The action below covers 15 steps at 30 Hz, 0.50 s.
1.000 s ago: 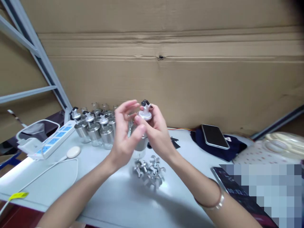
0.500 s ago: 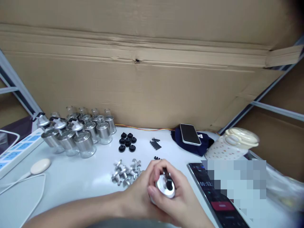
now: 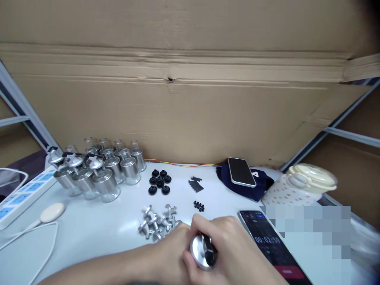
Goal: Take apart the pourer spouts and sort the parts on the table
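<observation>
Close to the front edge, my right hand [image 3: 230,245] is closed around a silver pourer cap with a black lever [image 3: 200,253]. The cap's round top faces me. My left hand [image 3: 173,253] is pressed up against the right one, its fingers curled below the cap; what they hold there is hidden. Just beyond my left hand lies a heap of silver metal spout parts [image 3: 157,223]. Farther back are several black rubber stoppers [image 3: 159,182], flat black lever pieces [image 3: 196,185] and a small cluster of black beads [image 3: 198,206].
Several glass bottles with steel sleeves [image 3: 107,184] stand back left, three with lever caps. A power strip [image 3: 26,194] and white cable puck [image 3: 52,212] lie left. At right are a timer phone [image 3: 267,241], another phone [image 3: 241,172] on a navy cap [image 3: 258,190], and a dotted jug [image 3: 285,194].
Both hands and the pourer cap have come slightly lower in view, and the cap has tilted. The black beads now show fully. The camera view has shifted a little.
</observation>
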{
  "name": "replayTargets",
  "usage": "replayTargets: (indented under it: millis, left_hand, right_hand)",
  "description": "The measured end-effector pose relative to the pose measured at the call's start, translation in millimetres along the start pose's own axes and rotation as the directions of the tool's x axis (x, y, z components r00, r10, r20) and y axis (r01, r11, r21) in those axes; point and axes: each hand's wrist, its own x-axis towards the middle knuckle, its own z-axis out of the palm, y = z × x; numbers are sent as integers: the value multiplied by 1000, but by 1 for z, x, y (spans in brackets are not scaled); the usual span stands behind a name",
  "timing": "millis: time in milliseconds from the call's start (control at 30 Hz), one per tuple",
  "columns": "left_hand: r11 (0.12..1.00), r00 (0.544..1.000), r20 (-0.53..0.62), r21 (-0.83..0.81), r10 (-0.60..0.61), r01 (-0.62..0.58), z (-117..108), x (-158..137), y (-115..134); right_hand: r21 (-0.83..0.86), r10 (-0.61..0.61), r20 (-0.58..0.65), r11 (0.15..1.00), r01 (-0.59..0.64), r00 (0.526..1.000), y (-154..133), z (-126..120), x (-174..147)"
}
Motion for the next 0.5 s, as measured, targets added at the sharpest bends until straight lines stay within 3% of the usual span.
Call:
replayTargets:
  millis: [100, 200, 300, 400, 500]
  left_hand:
    - [979, 984, -117, -140, 134, -150, 4, 2, -7]
    - [956, 967, -149, -180, 207, -232, 8, 2, -13]
    - [971, 975, -152, -147, 164, -186, 10, 0, -15]
    - [981, 974, -149, -71, 170, -182, 8, -2, -10]
    - [973, 965, -133, -29, 225, -231, 7, -1, -4]
  right_hand:
    - [-22, -4, 96, 1000, 6, 995, 1, -4, 2]
    - [43, -77, 111, 996, 73, 991, 7, 0, 3]
    - [118, -208, -60, 970, 214, 976, 14, 12, 0]
    - [110, -316, -310, 925, 364, 896, 18, 24, -3]
    - [61, -358, -439, 903, 424, 824, 19, 30, -5]
